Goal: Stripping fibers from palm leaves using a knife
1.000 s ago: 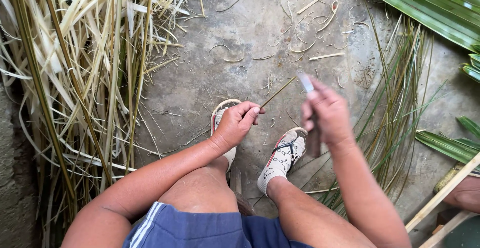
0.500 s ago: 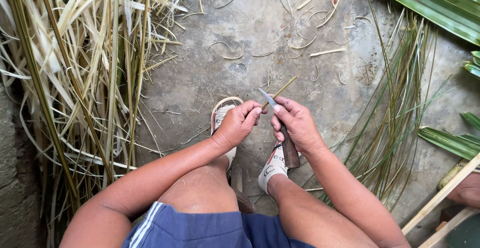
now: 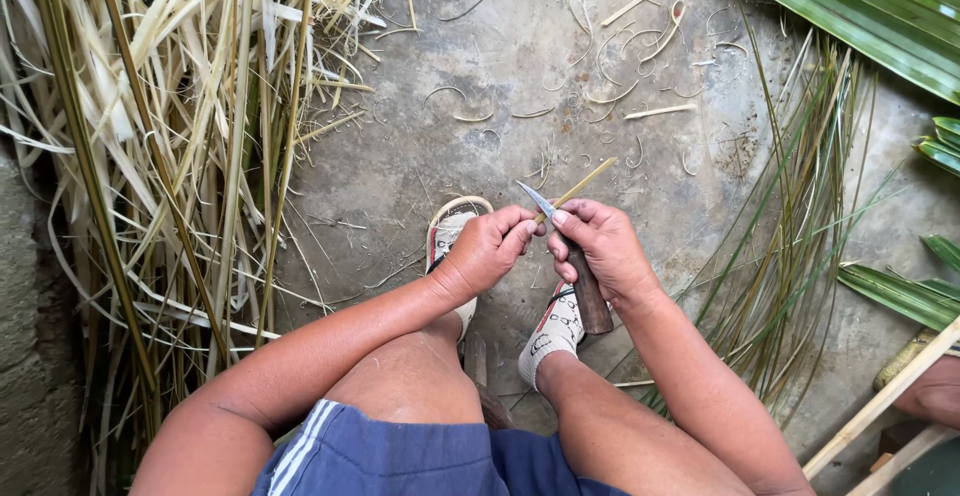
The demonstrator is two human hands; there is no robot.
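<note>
Fingers [image 3: 520,224] of our left hand [image 3: 485,251] are pinched together on a thin yellowish stick [image 3: 585,182], which juts up and to the right from between fingertip and thumb. Our left forearm runs in from the lower left across a bare knee, the wrist bent slightly inward. Our right hand [image 3: 605,248] sits just beside the left, nearly touching it, fist closed around the dark wooden handle of a small knife [image 3: 578,274]. The thumb presses near the stick, and the short blade points up and left, its edge lying against the stick just above the left fingertips. The handle's butt pokes out below the fist.

Beneath the hands, our two feet in pale, patterned sandals [image 3: 552,331] rest on a grey concrete floor [image 3: 450,156] scattered with curled shavings [image 3: 610,66]. A thick heap of dry, straw-coloured leaf strips [image 3: 170,136] fills the left side. A bundle of thin green ribs [image 3: 800,226] lies to the right, with broad green palm leaves [image 3: 880,16] at the upper right corner. Pale wooden slats [image 3: 880,396] cross the lower right corner.
</note>
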